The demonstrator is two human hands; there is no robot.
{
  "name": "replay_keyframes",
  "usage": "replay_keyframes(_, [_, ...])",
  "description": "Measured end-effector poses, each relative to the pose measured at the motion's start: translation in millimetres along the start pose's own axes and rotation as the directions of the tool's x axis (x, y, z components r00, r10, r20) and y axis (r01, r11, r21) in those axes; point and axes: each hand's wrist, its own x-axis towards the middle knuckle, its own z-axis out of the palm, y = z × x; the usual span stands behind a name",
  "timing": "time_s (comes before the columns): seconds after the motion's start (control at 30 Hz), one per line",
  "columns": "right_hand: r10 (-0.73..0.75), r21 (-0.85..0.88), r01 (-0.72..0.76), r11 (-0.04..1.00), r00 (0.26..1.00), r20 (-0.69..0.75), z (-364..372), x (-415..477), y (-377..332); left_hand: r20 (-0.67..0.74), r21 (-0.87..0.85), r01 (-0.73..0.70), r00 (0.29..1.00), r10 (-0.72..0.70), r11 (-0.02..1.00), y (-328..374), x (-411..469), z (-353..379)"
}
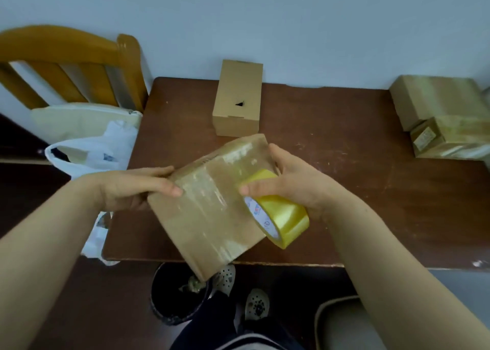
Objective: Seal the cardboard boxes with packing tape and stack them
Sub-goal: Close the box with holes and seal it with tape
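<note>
A yellow-brown slatted wooden chair [66, 66] stands at the far left, with a cream cloth bag [79, 121] and a white plastic carrier bag [100, 151] on it, just beside the dark brown wooden worktop [371, 190]. The left hand [132, 188] grasps the left edge of a flat brown cardboard box wrapped in glossy clear tape [212, 217], thumb on top and fingers underneath. This box is held tilted over the near part of the worktop, and its nearest corner overhangs the front edge, above a round black bin [177, 294] on the floor. Behind it, near the wall, a plain, narrow brown cardboard box [238, 98] rests on the worktop, apart from the held one. The right hand [294, 185] is curled round a yellow roll of packing tape [281, 217], which it holds against the taped box's right edge. At the far right of the worktop, tape-covered cardboard boxes [445, 119] sit pressed together.
</note>
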Motion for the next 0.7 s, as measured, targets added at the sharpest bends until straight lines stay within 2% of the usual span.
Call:
replay_keyframes(0.07, [0.009,-0.090,-0.009,0.996,1.000,0.002,8,7,-18,-0.052,0.091,0.006,0.999,-0.002,0.996,10,2,-5])
replay_keyframes(0.1, [0.028,-0.125,-0.030,0.992,1.000,-0.011,11,14,-26,-0.138,0.223,-0.004,0.990,0.035,0.975,16,4,-6])
replay_keyframes(0.13, [0.038,-0.137,-0.042,0.990,0.999,-0.030,13,23,-35,-0.253,0.399,-0.019,0.959,0.130,0.917,21,8,-5])
replay_keyframes(0.17, [0.030,-0.134,-0.036,0.990,0.998,-0.050,16,32,-43,-0.331,0.590,-0.036,0.900,0.283,0.807,26,12,-1])
replay_keyframes(0.2, [0.017,-0.133,-0.027,0.991,0.997,-0.074,19,41,-50,-0.321,0.736,-0.058,0.847,0.423,0.675,30,17,7])
replay_keyframes(0.23, [0.003,-0.130,-0.016,0.991,0.995,-0.096,22,50,-57,-0.261,0.813,-0.090,0.827,0.498,0.576,34,23,18])
replay_keyframes(0.3, [-0.023,-0.105,0.011,0.994,0.993,-0.112,28,62,-63,-0.186,0.847,-0.104,0.861,0.474,0.521,35,36,39])
replay_keyframes(0.4, [-0.079,-0.147,0.053,0.988,0.981,-0.175,31,63,-56,-0.244,0.820,-0.026,0.888,0.390,0.571,29,53,48])
replay_keyframes(0.47, [-0.122,-0.187,0.082,0.979,0.969,-0.214,31,57,-47,-0.247,0.792,-0.037,0.894,0.375,0.610,25,56,45])
replay_keyframes(0.6, [-0.152,-0.030,0.151,0.988,0.988,-0.031,36,38,-43,-0.218,0.785,-0.087,0.888,0.405,0.613,21,58,41])
replay_keyframes(0.7, [-0.187,0.005,0.187,0.982,0.981,-0.048,23,12,-50,-0.224,0.790,-0.062,0.896,0.382,0.610,21,60,40])
